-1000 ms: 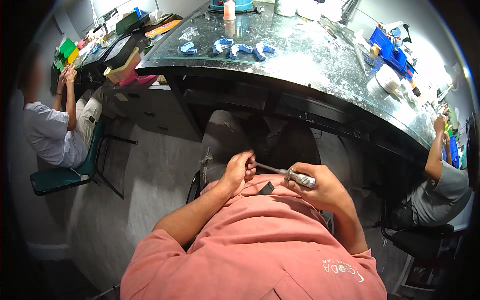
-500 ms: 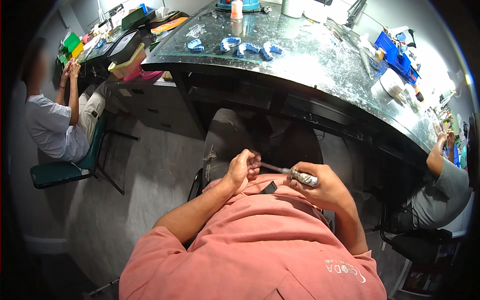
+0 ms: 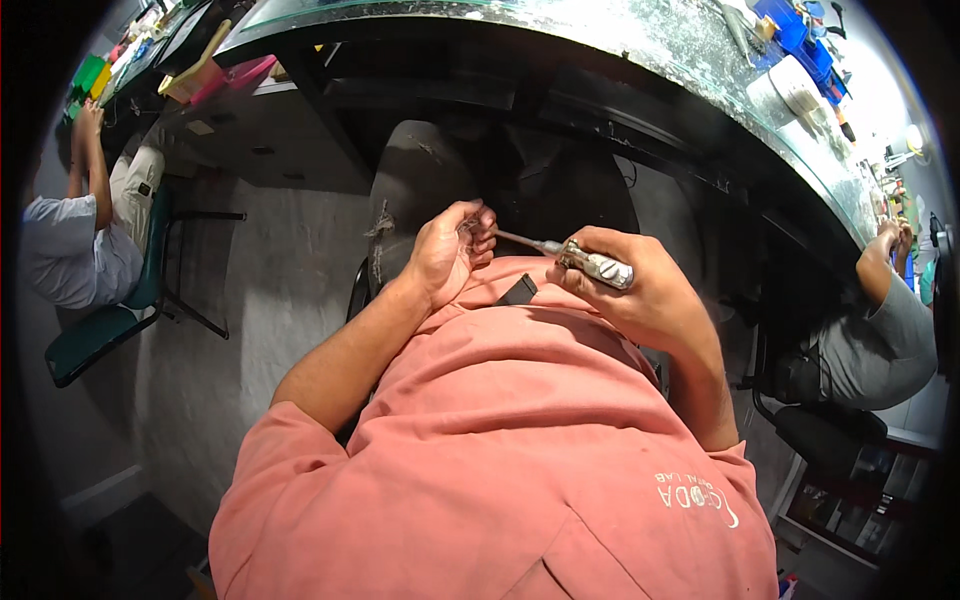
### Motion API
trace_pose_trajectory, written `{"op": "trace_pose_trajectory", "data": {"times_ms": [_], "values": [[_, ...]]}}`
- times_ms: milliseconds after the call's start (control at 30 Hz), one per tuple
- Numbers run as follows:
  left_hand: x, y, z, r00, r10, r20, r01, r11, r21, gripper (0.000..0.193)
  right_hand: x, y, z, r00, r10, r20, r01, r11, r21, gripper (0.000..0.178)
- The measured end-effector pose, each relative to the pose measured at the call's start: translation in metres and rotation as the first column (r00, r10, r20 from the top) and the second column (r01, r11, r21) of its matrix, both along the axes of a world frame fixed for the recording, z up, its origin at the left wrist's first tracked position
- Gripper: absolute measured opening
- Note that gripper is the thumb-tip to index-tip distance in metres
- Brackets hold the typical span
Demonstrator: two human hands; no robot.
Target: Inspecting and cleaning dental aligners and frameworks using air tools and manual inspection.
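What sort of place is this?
Probably a small workshop or lab: a glass-topped bench smeared with whitish residue, a blue bin on it, and a slim-shafted hand tool in the person's right hand.

Dark worktop (image 3: 640,32), curving across the upper edge of the view, its glossy surface heavily speckled with white. Toward its right end lie a grey, tapering object (image 3: 738,28), blue bins (image 3: 812,60) and, just beside the bins, a white tub (image 3: 778,95); smaller pieces (image 3: 846,130) farther along appear to rest on the same surface, though glare obscures them. Below, the grey floor (image 3: 225,430) bears a green chair (image 3: 100,345) at left and a black chair (image 3: 835,437) at right.
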State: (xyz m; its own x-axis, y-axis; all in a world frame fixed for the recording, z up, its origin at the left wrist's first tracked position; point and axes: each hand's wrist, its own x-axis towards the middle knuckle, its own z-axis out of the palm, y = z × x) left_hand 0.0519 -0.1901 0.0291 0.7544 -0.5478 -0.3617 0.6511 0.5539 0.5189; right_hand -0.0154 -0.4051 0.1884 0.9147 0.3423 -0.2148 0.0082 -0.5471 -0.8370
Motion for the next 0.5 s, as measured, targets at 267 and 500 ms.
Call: {"op": "trace_pose_trajectory", "data": {"times_ms": [267, 500], "values": [[-0.0004, -0.0006, 0.0039, 0.998, 0.035, -0.050, -0.034, 0.999, 0.019, 0.027, 0.0006, 0.0024, 0.0030, 0.998, -0.063, 0.001, 0.063, 0.988, -0.143, 0.020], [-0.0051, -0.0073, 0.0036, 0.997, 0.068, 0.020, -0.069, 0.995, 0.073, 0.026, -0.0007, 0.0033, 0.0019, 0.998, -0.062, -0.004, 0.062, 0.998, -0.012, 0.020]]}}
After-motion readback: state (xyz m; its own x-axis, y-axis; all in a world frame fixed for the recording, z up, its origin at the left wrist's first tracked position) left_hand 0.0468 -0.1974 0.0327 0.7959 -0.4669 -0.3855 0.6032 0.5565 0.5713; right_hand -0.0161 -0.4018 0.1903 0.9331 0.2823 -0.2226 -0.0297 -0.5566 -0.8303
